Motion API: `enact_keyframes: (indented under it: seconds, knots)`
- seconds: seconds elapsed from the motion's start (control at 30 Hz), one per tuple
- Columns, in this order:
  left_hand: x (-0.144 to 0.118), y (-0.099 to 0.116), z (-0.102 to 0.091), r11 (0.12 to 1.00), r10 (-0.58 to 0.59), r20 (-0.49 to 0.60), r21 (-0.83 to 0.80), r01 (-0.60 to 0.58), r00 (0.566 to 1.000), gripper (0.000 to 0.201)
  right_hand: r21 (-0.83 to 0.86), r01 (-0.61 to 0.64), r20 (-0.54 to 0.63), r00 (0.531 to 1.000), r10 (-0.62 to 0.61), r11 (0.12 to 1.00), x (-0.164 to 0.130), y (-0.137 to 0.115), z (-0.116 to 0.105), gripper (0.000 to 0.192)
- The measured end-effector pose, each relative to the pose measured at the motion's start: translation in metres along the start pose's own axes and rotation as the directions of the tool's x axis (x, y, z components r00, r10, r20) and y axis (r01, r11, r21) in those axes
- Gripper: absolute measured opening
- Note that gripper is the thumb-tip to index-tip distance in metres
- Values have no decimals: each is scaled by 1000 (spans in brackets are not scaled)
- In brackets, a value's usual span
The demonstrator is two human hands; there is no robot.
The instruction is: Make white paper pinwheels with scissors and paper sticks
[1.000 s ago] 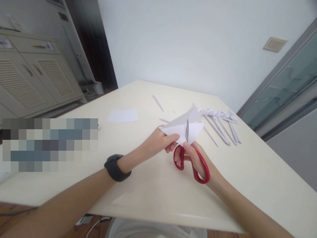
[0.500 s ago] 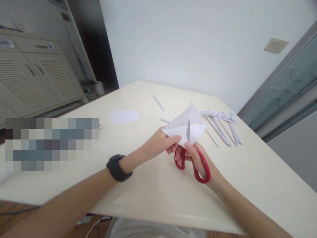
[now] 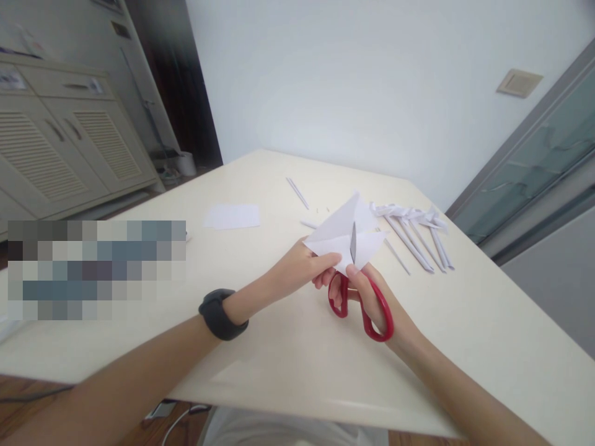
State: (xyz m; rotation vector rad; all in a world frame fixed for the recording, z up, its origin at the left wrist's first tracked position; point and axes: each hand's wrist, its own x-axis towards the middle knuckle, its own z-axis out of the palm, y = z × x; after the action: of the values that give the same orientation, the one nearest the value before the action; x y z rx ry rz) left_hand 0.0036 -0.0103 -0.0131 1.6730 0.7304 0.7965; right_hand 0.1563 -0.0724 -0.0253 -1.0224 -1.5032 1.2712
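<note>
My left hand (image 3: 311, 266) pinches a white sheet of paper (image 3: 332, 229) by its near left edge, thumb on top and fingers underneath. The sheet is held above the table and comes to a point at its far end. Red-handled scissors (image 3: 381, 316) are in my right hand (image 3: 369, 294), its thumb and fingers through the loops. One grey blade shows on top of the paper, and the other is hidden beneath it. The loops stand somewhat apart. Both hands are close together, at the near edge of the sheet.
Rolled paper tubes (image 3: 413, 241) with folded, crumpled paper across their far ends lie to the right. A flat white paper (image 3: 232, 216) is at the left. Thin paper sticks (image 3: 297, 193) and tiny scraps lie farther back on the cream table (image 3: 279, 359). A wall (image 3: 325, 80) stands behind.
The scissor loops have drawn very slightly closer together. The paper and my left hand stay almost in the same place.
</note>
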Motion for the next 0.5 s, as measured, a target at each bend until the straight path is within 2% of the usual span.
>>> enact_keyframes:
  seconds: [0.17, 0.37, 0.5]
  knots:
    - [0, 2, 0, 1000, 2, 10, 7, -2, 1000, 27, -8, -5, 13, 1000, 5, 1000, 2, 0, 0, 36]
    - [-1, 3, 1, 1000, -5, -3, 10, 5, 1000, 27, -34, 8, -19, 1000, -9, 999, 0, 2, -1, 33]
    - [0, 2, 1, 1000, -17, -20, 1, 17, 1000, 26, -53, -31, -52, 998, 29, 998, -1, 3, -2, 34]
